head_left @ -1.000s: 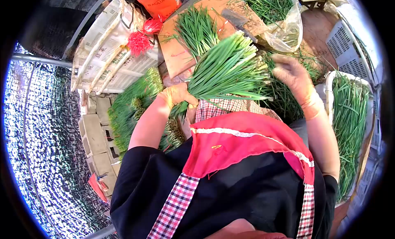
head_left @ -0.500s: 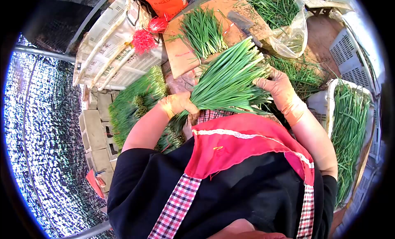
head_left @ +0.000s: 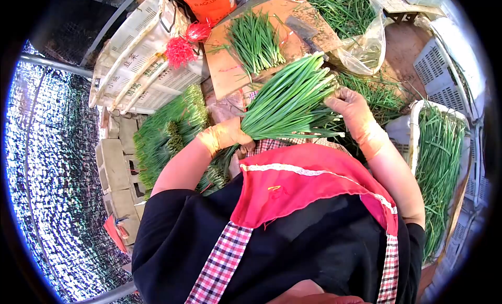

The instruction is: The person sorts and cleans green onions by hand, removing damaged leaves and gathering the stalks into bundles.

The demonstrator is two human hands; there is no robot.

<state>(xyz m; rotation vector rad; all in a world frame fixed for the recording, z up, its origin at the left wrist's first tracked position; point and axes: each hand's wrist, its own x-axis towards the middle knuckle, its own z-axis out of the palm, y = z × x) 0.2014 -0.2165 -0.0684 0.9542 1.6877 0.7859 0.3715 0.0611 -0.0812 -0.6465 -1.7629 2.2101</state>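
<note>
In front of my apron spreads a fanned bunch of Chinese chives [head_left: 287, 105], its pale stem ends pointing up and to the right. My left hand [head_left: 228, 134], in an orange glove, is wrapped round the leafy end of the bunch. At the stem ends on the right, my gloved right hand [head_left: 353, 109] has thumb and fingers closed on the edge stalks. Some of its fingertips are hidden. Beyond the bunch, a smaller pile of chives [head_left: 256, 42] lies on an orange-brown board [head_left: 219, 69], near a knife [head_left: 303, 28] with a broad blade.
Bundled chives [head_left: 178, 123] are stacked on the left beside concrete blocks [head_left: 116, 165]. White crates [head_left: 130, 58] stand behind them, with a red tie bundle [head_left: 180, 52]. A chive-filled crate [head_left: 414, 134] stands at right. Loose chives [head_left: 379, 97] and a clear plastic bag [head_left: 366, 50] lie beyond my right hand.
The stem ends of the bunch have dropped slightly and spread a little. My right hand stays at their edge, its fingers more curled. The whole view has shifted slightly.
</note>
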